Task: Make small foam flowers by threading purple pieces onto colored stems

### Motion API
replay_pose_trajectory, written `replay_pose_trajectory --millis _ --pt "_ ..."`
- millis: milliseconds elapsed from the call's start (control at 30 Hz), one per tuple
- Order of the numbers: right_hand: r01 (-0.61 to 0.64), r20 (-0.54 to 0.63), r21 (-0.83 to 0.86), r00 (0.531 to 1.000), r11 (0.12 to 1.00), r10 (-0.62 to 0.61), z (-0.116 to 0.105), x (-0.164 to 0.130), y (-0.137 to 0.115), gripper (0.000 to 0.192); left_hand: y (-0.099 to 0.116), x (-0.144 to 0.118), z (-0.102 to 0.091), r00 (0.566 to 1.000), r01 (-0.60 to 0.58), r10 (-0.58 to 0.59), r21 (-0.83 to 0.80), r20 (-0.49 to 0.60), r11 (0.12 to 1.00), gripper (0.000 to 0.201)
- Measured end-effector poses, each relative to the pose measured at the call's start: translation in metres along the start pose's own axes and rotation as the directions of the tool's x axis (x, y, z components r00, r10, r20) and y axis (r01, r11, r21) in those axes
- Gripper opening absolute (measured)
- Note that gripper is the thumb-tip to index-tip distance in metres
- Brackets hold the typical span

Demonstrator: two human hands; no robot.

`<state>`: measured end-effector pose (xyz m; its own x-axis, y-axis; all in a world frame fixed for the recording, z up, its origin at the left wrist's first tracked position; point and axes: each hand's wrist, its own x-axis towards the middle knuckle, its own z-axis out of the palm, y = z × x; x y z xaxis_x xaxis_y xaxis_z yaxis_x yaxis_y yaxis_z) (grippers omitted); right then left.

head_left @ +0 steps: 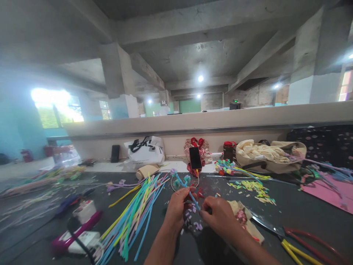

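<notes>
My left hand (177,207) is closed around a blue pipe cleaner stem (194,201), which slants up and away from me. At its upper end sit a lilac curl and small teal blossoms (186,179). The fingertips of my right hand (217,214) pinch the stem's lower end. Short lilac cut pieces (190,217) lie on the dark table below my hands. Just right of my right hand is a beige cloth or paper packet (255,230) with reddish bits on it.
Loose pipe cleaners (138,213) fan out at left, beside a magenta power strip (78,230). Scissors (278,230) with red and yellow handles lie at right. Yellow cut pieces (257,191), a phone (195,158), a bottle (228,151) and a cloth bag (275,165) sit farther back.
</notes>
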<state>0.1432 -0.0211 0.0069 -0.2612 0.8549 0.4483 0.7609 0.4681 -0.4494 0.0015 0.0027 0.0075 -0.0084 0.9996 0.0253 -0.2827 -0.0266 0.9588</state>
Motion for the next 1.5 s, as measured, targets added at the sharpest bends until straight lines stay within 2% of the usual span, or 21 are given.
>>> replay_pose_trajectory --millis 133,300,400,533,833,1000,1100,1200,1333,1500 --pt "-0.020 -0.037 0.008 0.999 1.000 0.020 -0.001 0.000 0.001 0.009 0.002 -0.004 0.005 0.999 -0.016 0.015 0.030 0.038 0.999 0.035" --pt "-0.041 -0.133 0.027 0.990 0.999 0.044 -0.002 0.002 0.001 0.017 -0.003 -0.008 0.014 0.988 -0.077 0.043 0.234 0.148 0.969 0.042" --pt "-0.070 -0.168 0.051 0.983 0.996 0.077 -0.001 0.003 0.003 0.019 -0.007 -0.009 0.015 0.979 -0.116 0.059 0.297 0.193 0.948 0.041" --pt "-0.111 -0.139 0.081 0.983 0.991 0.121 0.003 0.003 0.006 0.022 -0.008 -0.007 0.013 0.979 -0.131 0.071 0.321 0.192 0.938 0.034" --pt "-0.116 -0.042 0.146 0.992 0.982 0.123 0.004 0.005 0.007 0.022 -0.006 -0.007 0.012 0.991 -0.075 0.033 0.337 0.130 0.939 0.034" --pt "-0.118 -0.037 0.127 0.992 0.985 0.124 0.003 0.006 0.006 0.024 -0.008 -0.005 0.011 0.997 -0.037 0.012 0.341 0.075 0.939 0.032" --pt "-0.130 0.013 0.170 0.991 0.977 0.129 0.005 0.007 0.008 0.021 -0.010 -0.003 0.010 0.999 -0.009 -0.009 0.339 0.051 0.941 0.033" --pt "-0.148 0.066 0.196 0.988 0.969 0.138 0.007 0.008 0.013 0.022 -0.012 -0.002 0.009 0.997 0.019 -0.043 0.325 0.068 0.946 0.035" --pt "-0.155 0.068 0.173 0.987 0.973 0.145 0.004 0.007 0.015 0.021 -0.014 -0.003 0.008 0.988 0.064 -0.103 0.308 0.114 0.949 0.036" --pt "-0.117 0.058 0.140 0.992 0.983 0.110 -0.009 0.005 0.010 0.017 -0.009 -0.005 0.012 0.986 0.053 -0.093 0.269 0.139 0.962 0.038"
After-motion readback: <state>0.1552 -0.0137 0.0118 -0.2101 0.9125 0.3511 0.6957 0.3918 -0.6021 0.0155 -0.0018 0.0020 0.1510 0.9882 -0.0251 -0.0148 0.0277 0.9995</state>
